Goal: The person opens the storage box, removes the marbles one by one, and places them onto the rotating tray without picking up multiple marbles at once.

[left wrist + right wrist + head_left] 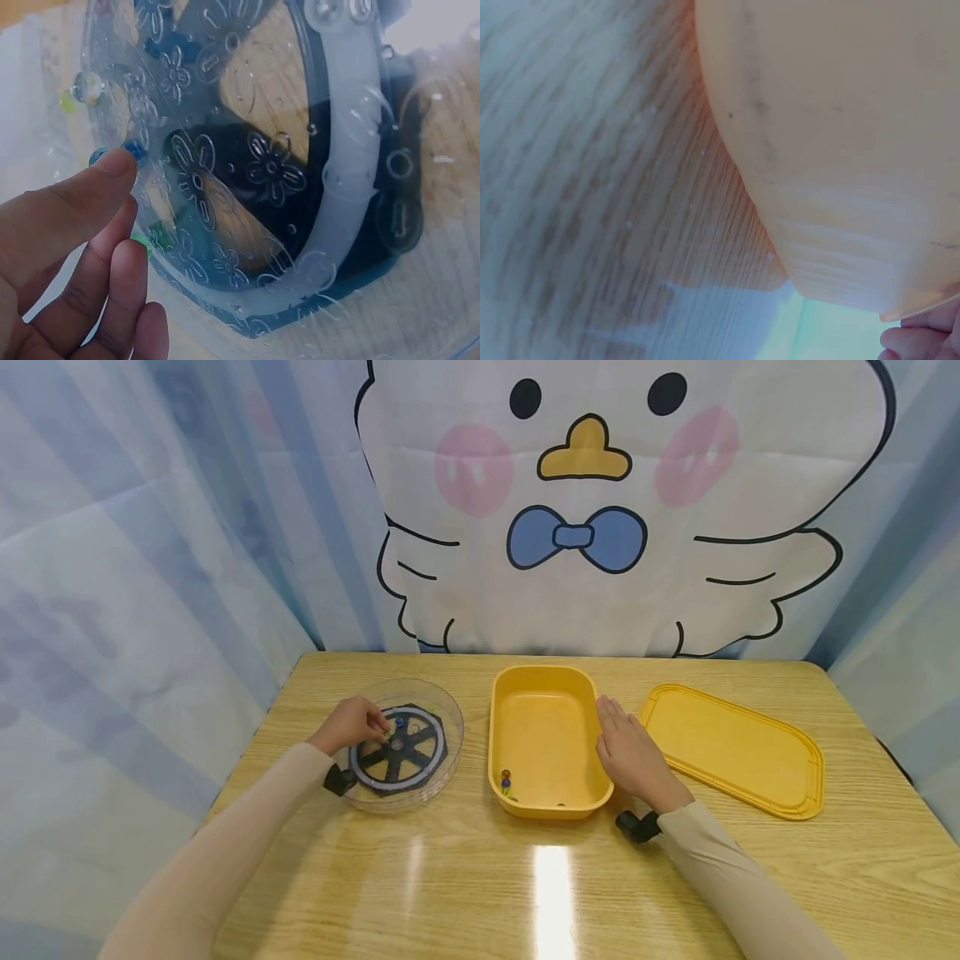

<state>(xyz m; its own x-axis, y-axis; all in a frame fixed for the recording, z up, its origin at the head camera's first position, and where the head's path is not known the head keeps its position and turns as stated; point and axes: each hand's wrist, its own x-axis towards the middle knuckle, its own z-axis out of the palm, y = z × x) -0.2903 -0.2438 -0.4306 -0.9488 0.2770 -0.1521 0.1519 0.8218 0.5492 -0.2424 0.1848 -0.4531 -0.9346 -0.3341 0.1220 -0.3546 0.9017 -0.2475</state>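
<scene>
Over the wooden table [465, 893], hands [356, 724] [632, 752] reach forward, left curled, right straight-fingered.

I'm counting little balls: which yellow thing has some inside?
The deep yellow tub beside the right hand: small balls sit in its near-left corner. The flat yellow lid shows none.

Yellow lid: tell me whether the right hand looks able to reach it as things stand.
Likely yes: the right hand, at the side of the yellow tub, appears to hold nothing, and the yellow lid lies flat beside that hand with nothing visible in between.
</scene>
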